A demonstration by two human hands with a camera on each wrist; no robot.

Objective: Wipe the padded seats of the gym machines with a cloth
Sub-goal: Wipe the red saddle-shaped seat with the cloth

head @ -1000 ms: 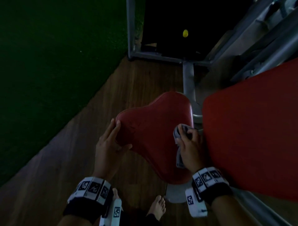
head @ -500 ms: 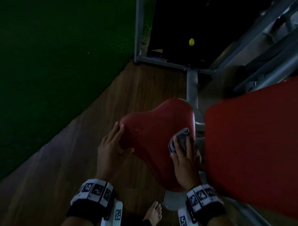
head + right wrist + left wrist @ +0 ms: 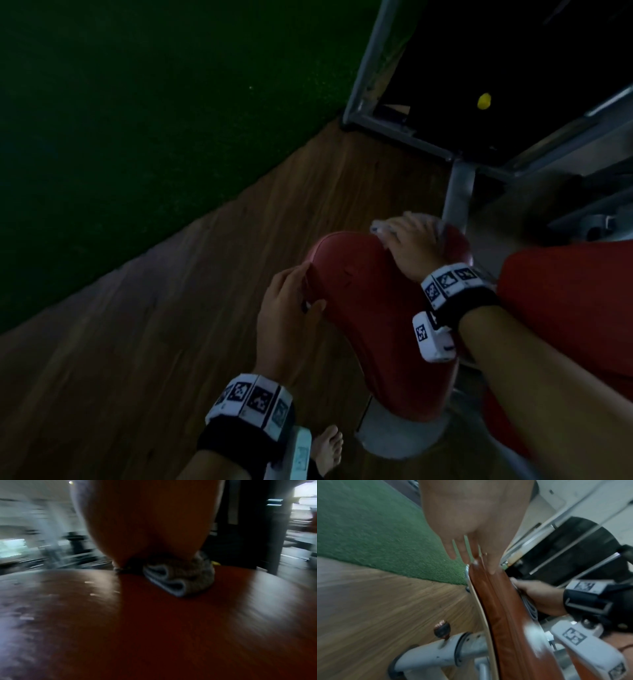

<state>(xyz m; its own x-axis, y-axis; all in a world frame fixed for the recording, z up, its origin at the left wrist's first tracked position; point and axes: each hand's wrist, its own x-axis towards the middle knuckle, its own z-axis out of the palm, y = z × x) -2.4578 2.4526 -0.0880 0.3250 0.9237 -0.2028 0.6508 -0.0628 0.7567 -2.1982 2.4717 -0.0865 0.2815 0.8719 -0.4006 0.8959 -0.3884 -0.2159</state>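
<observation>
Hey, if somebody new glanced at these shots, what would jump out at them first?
The red padded heart-shaped seat fills the middle of the head view, standing over a brown wood-plank floor. The right hand presses a folded grey cloth onto the seat's far end, while the left hand holds the seat's left edge. A larger red back pad sits to the right, and dark green turf covers the upper left.

Bare forearms, black wrist straps with white bands of square black-and-white markers, white camera housings, bare foot
</observation>
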